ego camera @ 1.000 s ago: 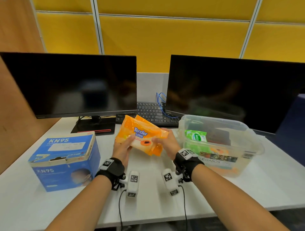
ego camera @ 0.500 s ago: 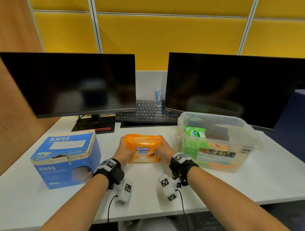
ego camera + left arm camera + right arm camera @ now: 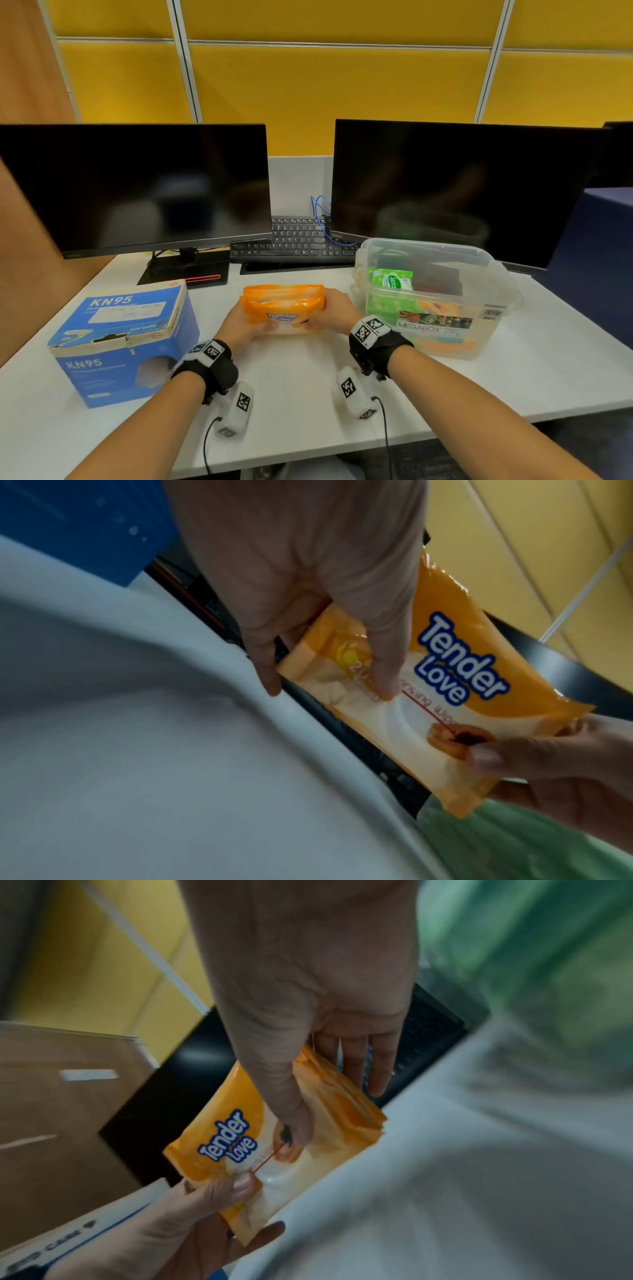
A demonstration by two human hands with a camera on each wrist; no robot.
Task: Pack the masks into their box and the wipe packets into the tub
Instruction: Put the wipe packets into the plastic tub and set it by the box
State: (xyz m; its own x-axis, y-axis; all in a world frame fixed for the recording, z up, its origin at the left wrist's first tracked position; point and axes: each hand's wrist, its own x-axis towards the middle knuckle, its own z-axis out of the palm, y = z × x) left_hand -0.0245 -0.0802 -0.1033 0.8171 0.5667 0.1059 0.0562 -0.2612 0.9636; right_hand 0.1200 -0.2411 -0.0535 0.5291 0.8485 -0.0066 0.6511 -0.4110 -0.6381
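Observation:
Both hands hold a small stack of orange "Tender Love" wipe packets (image 3: 283, 308) low over the middle of the white table. My left hand (image 3: 246, 322) pinches the left end, thumb on the printed front (image 3: 445, 669) and fingers behind. My right hand (image 3: 334, 313) pinches the right end the same way, thumb on the packets (image 3: 232, 1145). The blue KN95 mask box (image 3: 126, 339) stands to the left. The clear tub (image 3: 435, 294) stands to the right, lidless, with green wipe packets (image 3: 390, 281) and orange ones inside. No loose masks show.
Two dark monitors (image 3: 137, 185) (image 3: 462, 192) stand behind, with a black keyboard (image 3: 294, 240) and a blue cable between them. A wooden partition closes the left side. The table's front edge runs just below my forearms.
The orange packets came down from a raised, tilted position to just above the table, and now stand level between both hands. The box and the tub have not moved.

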